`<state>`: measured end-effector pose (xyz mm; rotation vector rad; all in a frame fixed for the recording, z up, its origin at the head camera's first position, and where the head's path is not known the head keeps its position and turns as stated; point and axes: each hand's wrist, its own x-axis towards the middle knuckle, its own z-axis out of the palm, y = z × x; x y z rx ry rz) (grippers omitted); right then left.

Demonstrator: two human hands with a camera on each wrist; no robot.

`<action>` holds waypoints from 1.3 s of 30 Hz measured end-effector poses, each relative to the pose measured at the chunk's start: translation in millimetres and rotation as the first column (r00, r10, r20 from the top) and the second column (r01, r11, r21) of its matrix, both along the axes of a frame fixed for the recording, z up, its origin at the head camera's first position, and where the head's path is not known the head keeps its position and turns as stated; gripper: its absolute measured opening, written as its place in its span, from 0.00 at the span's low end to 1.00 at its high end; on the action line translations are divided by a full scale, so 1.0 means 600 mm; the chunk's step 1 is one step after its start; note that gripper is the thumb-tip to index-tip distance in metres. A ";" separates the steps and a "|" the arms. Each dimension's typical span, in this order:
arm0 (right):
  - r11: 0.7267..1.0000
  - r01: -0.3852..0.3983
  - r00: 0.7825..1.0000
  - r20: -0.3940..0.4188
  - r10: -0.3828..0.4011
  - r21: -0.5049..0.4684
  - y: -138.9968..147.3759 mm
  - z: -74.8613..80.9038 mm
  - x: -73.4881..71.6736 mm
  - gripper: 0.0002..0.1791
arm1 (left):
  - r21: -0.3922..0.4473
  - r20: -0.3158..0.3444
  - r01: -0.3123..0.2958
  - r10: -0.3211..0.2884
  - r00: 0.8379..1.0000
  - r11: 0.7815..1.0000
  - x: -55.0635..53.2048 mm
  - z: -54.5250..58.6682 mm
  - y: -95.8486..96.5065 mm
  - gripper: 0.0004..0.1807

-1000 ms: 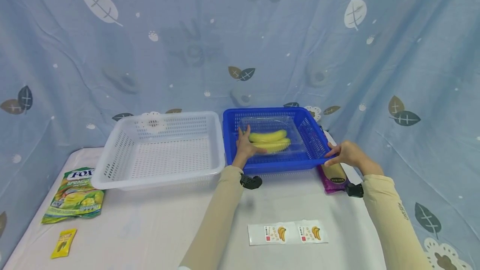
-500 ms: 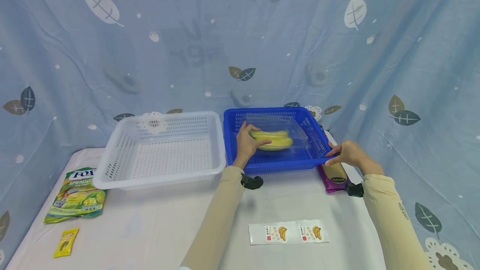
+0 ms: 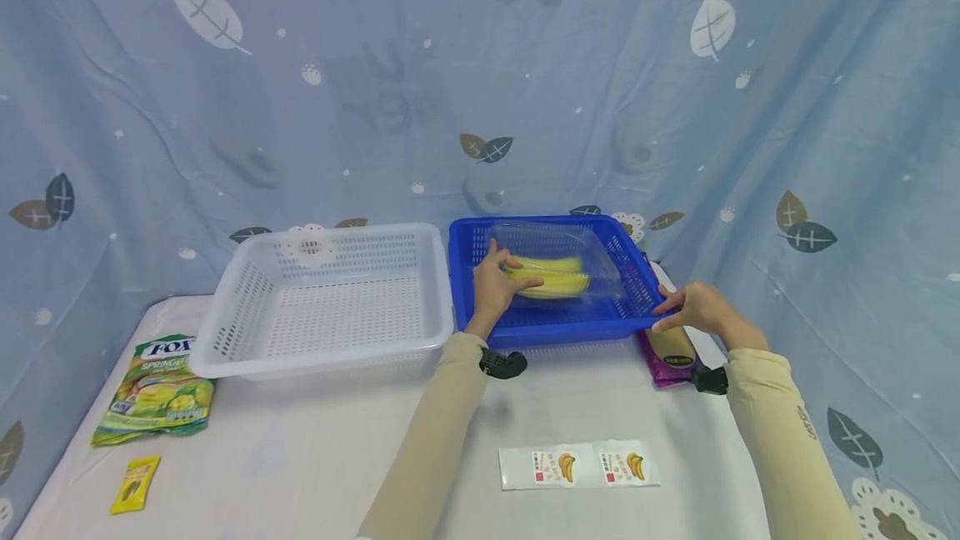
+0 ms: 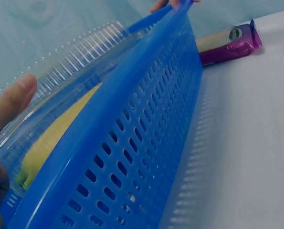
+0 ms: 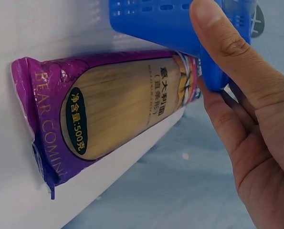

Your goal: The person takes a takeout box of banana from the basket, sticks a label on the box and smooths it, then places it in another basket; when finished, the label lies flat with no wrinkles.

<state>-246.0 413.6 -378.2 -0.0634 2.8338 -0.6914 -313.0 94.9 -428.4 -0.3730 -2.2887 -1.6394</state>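
The left hand (image 3: 492, 288) pinches a clear container (image 3: 551, 240) of bananas (image 3: 555, 282) inside the blue basket (image 3: 570, 330), while the right hand (image 3: 703, 308) pinches that basket's rim (image 5: 211, 71) between thumb and fingers

1. Wearing a long beige left sleeve (image 3: 430, 440), fitting closely.
2. Wearing a matching right sleeve (image 3: 783, 440), showing small dark lettering (image 3: 807, 422).
3. Sporting a black left wrist camera (image 3: 503, 364) and black right wrist camera (image 3: 710, 380).

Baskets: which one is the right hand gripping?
The blue basket, right of the white basket: the right hand pinches its near right corner; no hand holds the white one.
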 end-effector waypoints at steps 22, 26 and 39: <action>1.000 -0.010 1.000 -0.017 0.010 0.000 -0.001 0.006 0.002 0.22 | 0.048 -0.114 0.027 -0.021 0.993 0.998 0.012 0.028 -0.019 0.22; 1.000 -0.001 1.000 -0.014 0.001 0.000 0.002 0.002 0.003 0.23 | 0.042 -0.119 0.018 -0.013 0.993 0.999 0.015 0.033 -0.027 0.22; 1.000 -0.001 1.000 -0.009 0.001 0.002 -0.001 0.004 0.006 0.23 | 0.072 -0.048 0.040 -0.037 0.998 0.997 0.033 0.063 -0.073 0.22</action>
